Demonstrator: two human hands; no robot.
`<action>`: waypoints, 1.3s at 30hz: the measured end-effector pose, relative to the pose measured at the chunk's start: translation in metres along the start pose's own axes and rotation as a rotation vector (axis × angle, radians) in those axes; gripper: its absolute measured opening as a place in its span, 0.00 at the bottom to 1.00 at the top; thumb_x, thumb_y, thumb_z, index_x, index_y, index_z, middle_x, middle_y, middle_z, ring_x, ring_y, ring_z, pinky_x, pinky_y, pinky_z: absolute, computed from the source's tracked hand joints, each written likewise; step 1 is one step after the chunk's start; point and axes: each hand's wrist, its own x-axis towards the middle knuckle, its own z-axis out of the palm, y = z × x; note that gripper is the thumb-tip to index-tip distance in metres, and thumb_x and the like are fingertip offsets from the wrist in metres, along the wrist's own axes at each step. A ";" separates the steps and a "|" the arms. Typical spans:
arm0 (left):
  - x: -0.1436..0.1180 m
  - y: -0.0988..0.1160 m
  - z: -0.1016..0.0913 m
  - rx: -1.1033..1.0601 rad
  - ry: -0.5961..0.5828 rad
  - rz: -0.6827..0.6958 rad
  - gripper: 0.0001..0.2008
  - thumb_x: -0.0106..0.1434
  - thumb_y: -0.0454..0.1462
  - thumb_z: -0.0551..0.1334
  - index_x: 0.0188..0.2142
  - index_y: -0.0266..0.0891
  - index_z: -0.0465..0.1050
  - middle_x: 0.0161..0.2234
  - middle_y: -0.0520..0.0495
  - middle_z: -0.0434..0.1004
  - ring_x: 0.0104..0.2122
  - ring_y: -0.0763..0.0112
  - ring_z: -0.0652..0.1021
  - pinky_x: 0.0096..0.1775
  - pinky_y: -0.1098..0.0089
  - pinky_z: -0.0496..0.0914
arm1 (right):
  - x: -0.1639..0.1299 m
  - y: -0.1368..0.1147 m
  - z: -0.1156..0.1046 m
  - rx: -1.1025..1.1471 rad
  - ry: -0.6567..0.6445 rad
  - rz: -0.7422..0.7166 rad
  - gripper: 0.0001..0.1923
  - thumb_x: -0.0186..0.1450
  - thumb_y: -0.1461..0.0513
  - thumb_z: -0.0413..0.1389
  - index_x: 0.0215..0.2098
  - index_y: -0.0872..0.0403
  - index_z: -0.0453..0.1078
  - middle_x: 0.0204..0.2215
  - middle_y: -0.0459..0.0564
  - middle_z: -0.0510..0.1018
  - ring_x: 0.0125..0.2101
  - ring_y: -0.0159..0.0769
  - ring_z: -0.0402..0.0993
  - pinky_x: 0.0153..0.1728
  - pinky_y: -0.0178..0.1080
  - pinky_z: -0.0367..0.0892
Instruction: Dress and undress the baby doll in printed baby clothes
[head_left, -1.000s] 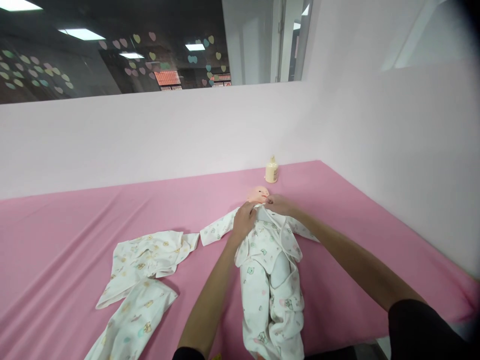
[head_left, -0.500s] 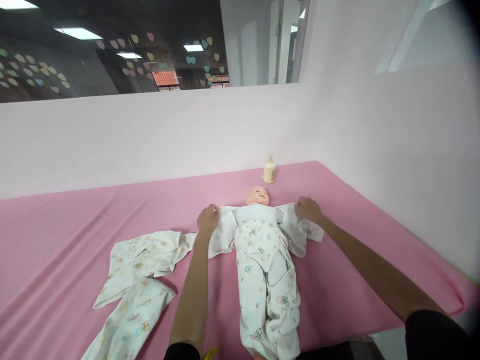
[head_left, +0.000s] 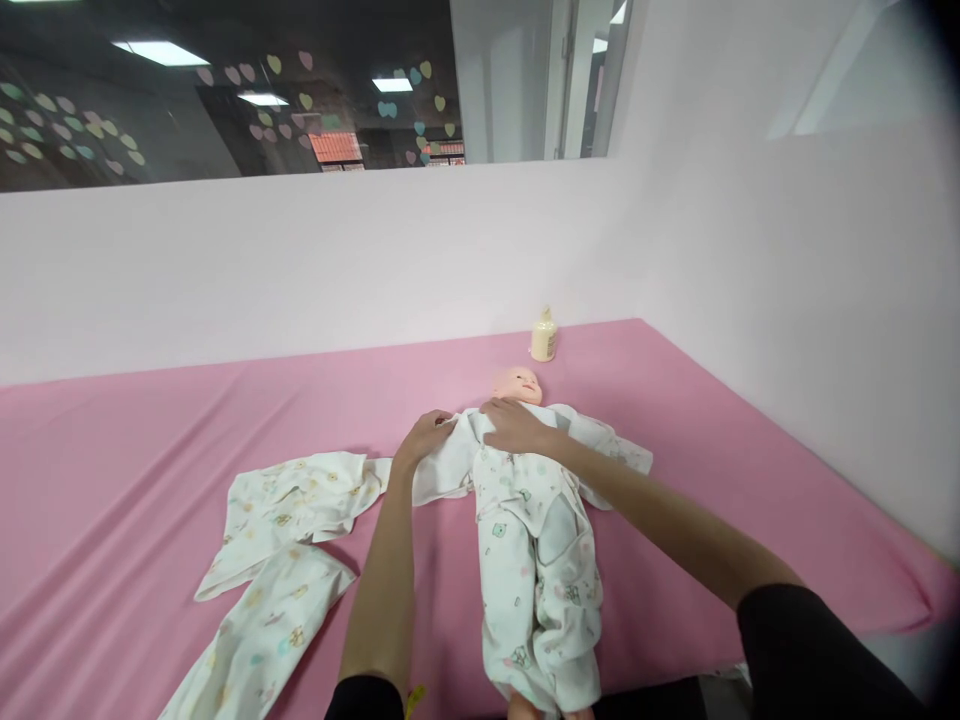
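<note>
A baby doll (head_left: 521, 384) lies on its back, its head toward the wall. It wears patterned white baby trousers (head_left: 504, 580) and a baby shirt (head_left: 446, 470) whose front panel on the left is spread out. My left hand (head_left: 427, 438) is closed on the upper edge of that panel, fingertips pinching the cloth. Across the doll's upper chest lies my right hand (head_left: 519, 426), its fingers stretched flat toward the left, just below the head. The chest cloth under this palm is hidden. Bare doll feet (head_left: 523, 706) show at the bottom edge.
Another set of patterned baby clothes (head_left: 300, 500) lies spread on the left of the pink sheet (head_left: 135, 480). A cream pump bottle (head_left: 544, 338) stands behind the doll's head. White walls (head_left: 300, 270) bound the back and right, with a window (head_left: 225, 90) above.
My right hand has left the shirt's right panel area and moved left onto the doll's chest. The right panel now lies folded inward, with its patterned sleeve showing. My left hand stays nearly in place.
</note>
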 end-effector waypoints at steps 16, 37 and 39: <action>-0.020 0.004 -0.004 0.130 0.004 -0.009 0.19 0.58 0.51 0.63 0.39 0.40 0.70 0.38 0.46 0.77 0.37 0.62 0.76 0.33 0.70 0.64 | 0.055 -0.025 0.023 -0.138 -0.281 0.120 0.32 0.56 0.58 0.59 0.58 0.58 0.62 0.57 0.66 0.67 0.60 0.57 0.61 0.57 0.56 0.55; -0.072 -0.050 0.006 -0.267 0.172 -0.176 0.22 0.63 0.54 0.53 0.25 0.41 0.54 0.21 0.57 0.52 0.22 0.75 0.59 0.25 0.73 0.53 | 0.015 0.003 -0.008 -0.069 -0.110 0.036 0.28 0.60 0.55 0.58 0.58 0.51 0.64 0.49 0.60 0.70 0.51 0.53 0.67 0.49 0.48 0.61; -0.072 -0.051 0.009 -0.314 0.223 -0.193 0.22 0.61 0.54 0.55 0.24 0.41 0.52 0.21 0.57 0.51 0.22 0.76 0.58 0.25 0.73 0.51 | 0.017 -0.003 -0.005 -0.107 -0.089 0.001 0.26 0.60 0.57 0.59 0.55 0.54 0.66 0.50 0.62 0.69 0.51 0.54 0.66 0.51 0.50 0.60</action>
